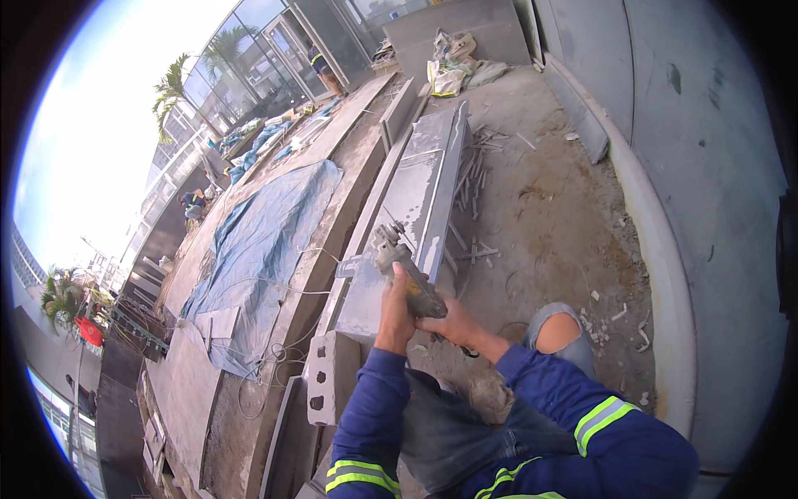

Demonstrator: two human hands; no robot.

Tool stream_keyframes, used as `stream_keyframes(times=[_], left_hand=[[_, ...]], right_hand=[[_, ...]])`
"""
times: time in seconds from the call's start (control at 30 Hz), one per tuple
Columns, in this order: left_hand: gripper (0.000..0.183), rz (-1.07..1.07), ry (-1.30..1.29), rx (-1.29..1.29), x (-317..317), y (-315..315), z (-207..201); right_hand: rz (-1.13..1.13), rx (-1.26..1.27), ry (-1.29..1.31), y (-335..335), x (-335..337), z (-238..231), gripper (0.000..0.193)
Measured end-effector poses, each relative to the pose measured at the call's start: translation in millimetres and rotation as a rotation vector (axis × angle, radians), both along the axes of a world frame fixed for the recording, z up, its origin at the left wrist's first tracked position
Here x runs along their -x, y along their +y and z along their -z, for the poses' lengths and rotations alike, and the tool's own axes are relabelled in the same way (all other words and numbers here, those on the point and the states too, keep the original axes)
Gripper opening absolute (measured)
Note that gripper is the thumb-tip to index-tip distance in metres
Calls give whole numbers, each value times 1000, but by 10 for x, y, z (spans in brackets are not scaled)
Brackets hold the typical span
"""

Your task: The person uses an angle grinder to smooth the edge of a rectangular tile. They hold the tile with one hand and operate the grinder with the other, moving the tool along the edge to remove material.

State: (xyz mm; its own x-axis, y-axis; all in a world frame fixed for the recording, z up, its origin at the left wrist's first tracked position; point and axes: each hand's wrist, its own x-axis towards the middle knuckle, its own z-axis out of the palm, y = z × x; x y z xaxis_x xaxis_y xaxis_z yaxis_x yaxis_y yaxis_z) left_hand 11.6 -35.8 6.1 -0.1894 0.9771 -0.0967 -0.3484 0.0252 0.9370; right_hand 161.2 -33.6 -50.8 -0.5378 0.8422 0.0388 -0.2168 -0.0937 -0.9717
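An angle grinder, grey at the head and dusty yellow along the body, is held in both hands over a long grey slab. My left hand wraps round the body just behind the head, thumb on top. Around the rear end closes my right hand, its fingers partly hidden beneath the tool. The disc shows as a thin edge past the head; whether it touches the slab I cannot tell. Wet-looking light patches mark the slab's top. A hollow concrete block stands left of my left forearm.
A blue tarp covers part of the ledge to the left, with a loose pale cable near it. Cut strips litter the ground right of the slab. A curved grey wall bounds the right. Sacks and two people are farther off.
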Motion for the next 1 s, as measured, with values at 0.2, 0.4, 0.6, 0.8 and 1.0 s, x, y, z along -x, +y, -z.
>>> stream_keyframes(times=[0.2, 0.4, 0.6, 0.8, 1.0], left_hand=[[94, 52, -206, 106, -26, 341, -69], [106, 18, -245, 195, 190, 474, 343], [107, -71, -240, 215, 406, 426, 391], [100, -128, -378, 165, 486, 396, 274], [83, -99, -415, 201, 570, 414, 310]], right_hand=[[114, -12, -42, 199, -23, 149, 59], [161, 26, -238, 181, 138, 328, 66], [48, 111, -161, 171, 274, 247, 62], [74, 40, -216, 148, 293, 112, 58], [37, 62, -251, 77, 208, 37, 58]])
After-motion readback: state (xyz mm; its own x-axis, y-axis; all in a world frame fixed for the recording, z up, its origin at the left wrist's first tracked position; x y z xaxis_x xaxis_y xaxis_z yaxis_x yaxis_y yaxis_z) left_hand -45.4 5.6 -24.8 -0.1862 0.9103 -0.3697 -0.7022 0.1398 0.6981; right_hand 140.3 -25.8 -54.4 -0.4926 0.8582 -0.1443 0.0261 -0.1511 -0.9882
